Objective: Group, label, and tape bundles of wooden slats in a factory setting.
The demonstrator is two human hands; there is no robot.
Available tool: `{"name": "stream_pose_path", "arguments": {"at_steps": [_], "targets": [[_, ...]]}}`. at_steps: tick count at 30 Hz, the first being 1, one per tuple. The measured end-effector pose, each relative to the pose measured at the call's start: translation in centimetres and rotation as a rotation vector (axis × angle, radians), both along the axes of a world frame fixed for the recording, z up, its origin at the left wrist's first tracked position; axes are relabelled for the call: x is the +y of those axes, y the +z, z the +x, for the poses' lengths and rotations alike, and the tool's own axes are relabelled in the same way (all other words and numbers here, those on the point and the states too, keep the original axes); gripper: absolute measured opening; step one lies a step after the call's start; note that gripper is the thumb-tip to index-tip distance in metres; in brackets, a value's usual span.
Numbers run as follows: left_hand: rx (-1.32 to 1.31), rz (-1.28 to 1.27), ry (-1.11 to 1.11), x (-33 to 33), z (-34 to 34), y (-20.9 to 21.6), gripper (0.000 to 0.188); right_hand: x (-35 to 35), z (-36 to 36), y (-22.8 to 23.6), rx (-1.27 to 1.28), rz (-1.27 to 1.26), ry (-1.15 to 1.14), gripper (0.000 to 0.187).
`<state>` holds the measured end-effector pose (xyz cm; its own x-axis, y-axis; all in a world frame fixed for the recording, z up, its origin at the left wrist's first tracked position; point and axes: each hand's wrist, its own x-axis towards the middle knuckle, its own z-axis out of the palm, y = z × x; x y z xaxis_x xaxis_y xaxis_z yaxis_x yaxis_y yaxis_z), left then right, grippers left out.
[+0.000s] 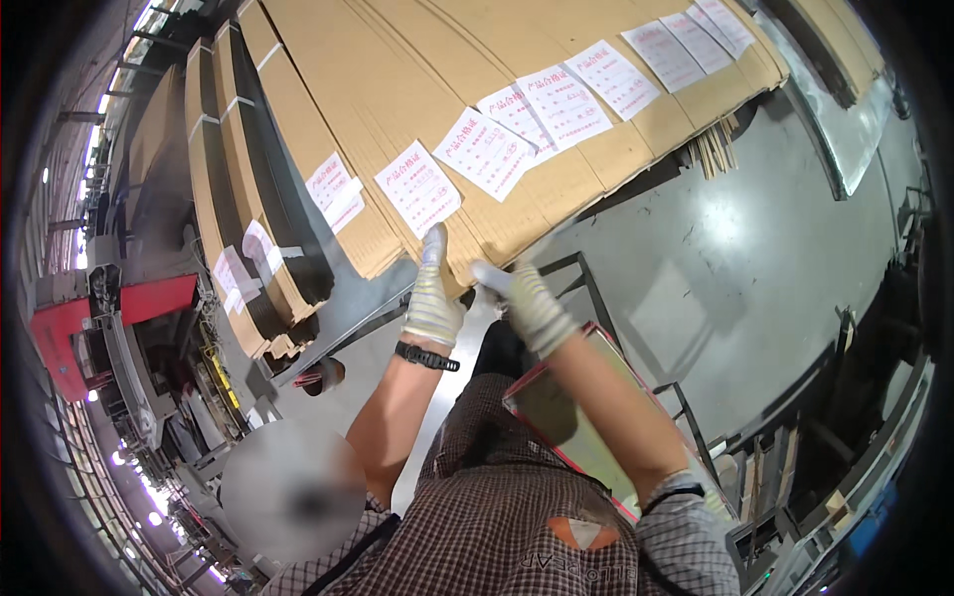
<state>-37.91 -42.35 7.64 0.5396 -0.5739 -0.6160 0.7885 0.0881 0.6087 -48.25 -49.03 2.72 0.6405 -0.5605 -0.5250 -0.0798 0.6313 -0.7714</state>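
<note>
left hand (433, 303) grip: gloved, pinching cardboard stack (517, 223) bottom edge, frame center | right hand (524, 301) grip: pinching same edge, just beside | open grey floor (725, 258) at right

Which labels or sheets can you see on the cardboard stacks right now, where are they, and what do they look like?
Paper labels: row of white rectangular sheets with red print, along the near edge of the flat cardboard stack.
Left stack labels: similar white sheets, lower left, on side bundles.
Red-edged board: flat, greenish face, under the right forearm.
Left hand and right hand: gloved, at the stack's edge.
</note>
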Motion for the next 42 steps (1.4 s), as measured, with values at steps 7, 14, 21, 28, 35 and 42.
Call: {"name": "stream_pose_path", "arguments": {"at_steps": [7,14,21,28,35,42], "targets": [[-0.18,0.266,-0.117,4.6,-4.5,1.0,0.069,1.4,-5.0,2.9,0.04,0.166,-0.01,0.05],[0.002,-0.039,-0.092,2.6,-1.7,1.3,0.059,-3.8,-6.5,5.4,0.126,-0.42,0.588,0.063],[0.116,0.248,-0.1,7.2,-9.7,2.9,0.055,-4.6,-11.4,11.6,0.289,-1.39,1.243,0.062],[-0.631,0.202,-0.583,11.5,-9.6,12.2,0.035,-0.8,-9.2,20.4,-0.031,-1.137,1.298,0.032],[-0.204,0.016,-0.26,19.6,-7.6,7.6,0.015,-1.9,-5.3,22.5,-0.112,-1.187,1.594,0.041],[-0.05,-0.157,-0.246,11.0,-9.9,-12.6,0.049,-9.0,-11.3,0.5,0.184,-0.59,0.867,0.021]]}}
